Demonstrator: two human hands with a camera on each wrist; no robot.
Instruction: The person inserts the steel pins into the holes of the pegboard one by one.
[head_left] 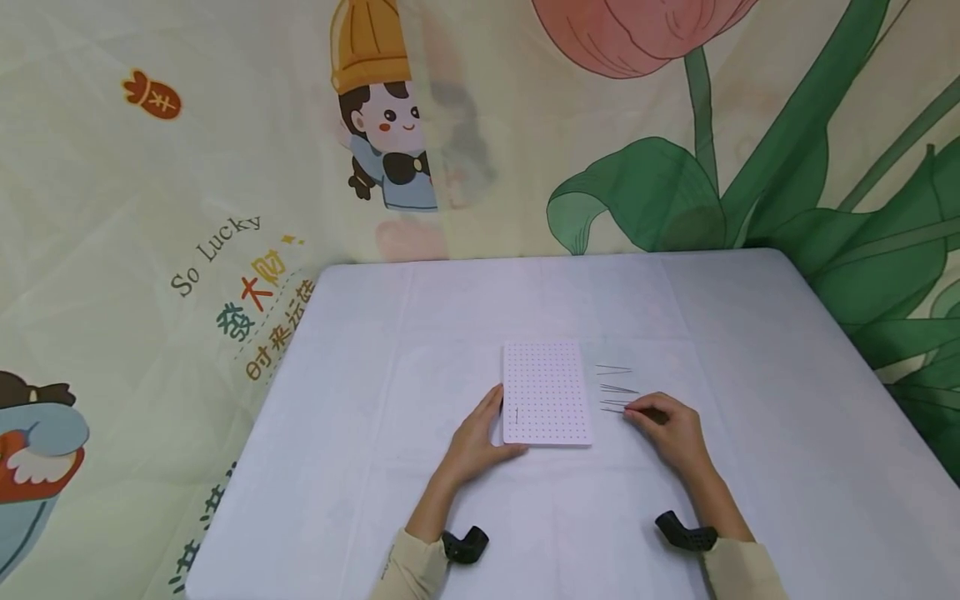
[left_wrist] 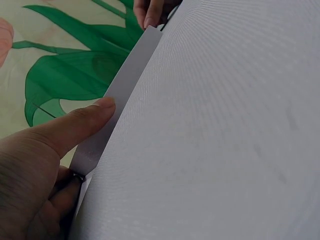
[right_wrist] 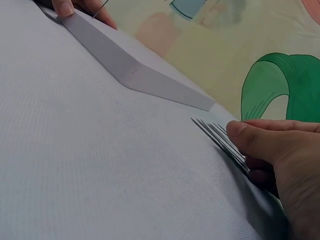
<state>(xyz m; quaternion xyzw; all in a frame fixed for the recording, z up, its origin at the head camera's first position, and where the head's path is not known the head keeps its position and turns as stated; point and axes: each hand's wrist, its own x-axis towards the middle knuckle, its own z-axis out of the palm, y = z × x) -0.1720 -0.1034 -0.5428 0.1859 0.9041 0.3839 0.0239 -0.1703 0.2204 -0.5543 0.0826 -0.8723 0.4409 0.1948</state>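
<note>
A white pegboard (head_left: 547, 392) with rows of small holes lies on the table. One thin metal needle (head_left: 517, 415) stands in a hole near its lower left corner. My left hand (head_left: 474, 437) holds that corner, thumb along the front side (left_wrist: 120, 90) and fingers against the left side. To the right of the board, several metal needles (right_wrist: 215, 132) lie on the cloth in small groups. Over the nearest group, my right hand (head_left: 671, 425) pinches a needle end between thumb and forefinger; the fingertips partly hide which one.
A white cloth (head_left: 420, 333) covers the table. Behind it hangs a printed backdrop (head_left: 487, 125) with leaves and cartoon figures. Each wrist wears a black camera mount, one by the left sleeve (head_left: 408, 567) and one by the right sleeve (head_left: 742, 571).
</note>
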